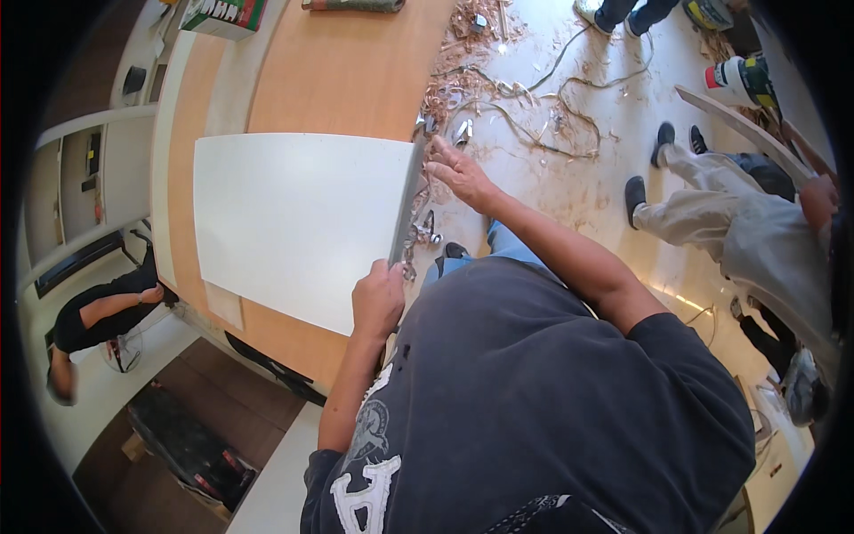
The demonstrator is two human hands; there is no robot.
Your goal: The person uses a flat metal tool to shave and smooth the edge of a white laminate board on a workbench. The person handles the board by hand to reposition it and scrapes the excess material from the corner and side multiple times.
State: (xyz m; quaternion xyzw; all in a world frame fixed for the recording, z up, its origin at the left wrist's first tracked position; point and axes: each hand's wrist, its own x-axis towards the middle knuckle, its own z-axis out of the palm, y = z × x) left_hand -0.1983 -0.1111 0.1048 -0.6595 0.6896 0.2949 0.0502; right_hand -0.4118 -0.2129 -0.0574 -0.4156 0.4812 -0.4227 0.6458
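Observation:
A white rectangular panel (298, 222) lies flat on a wood-coloured worktop. Along its right edge, the side nearest my body, runs a narrow grey edge strip (410, 205). My left hand (378, 300) is closed at the lower end of this strip, its fingertips pressed against the panel's corner area. Up at the strip's other end is my right hand (459, 175), fingers stretched out with the tips at or very near the strip. Whether they touch it is hard to tell.
Wood shavings (454, 80) and a long cable (583, 116) litter the floor beyond the table (342, 67). A folded cloth (354, 4) and a green-and-white box (222, 16) sit at its far end. People stand left and right; one holds a long board (747, 129).

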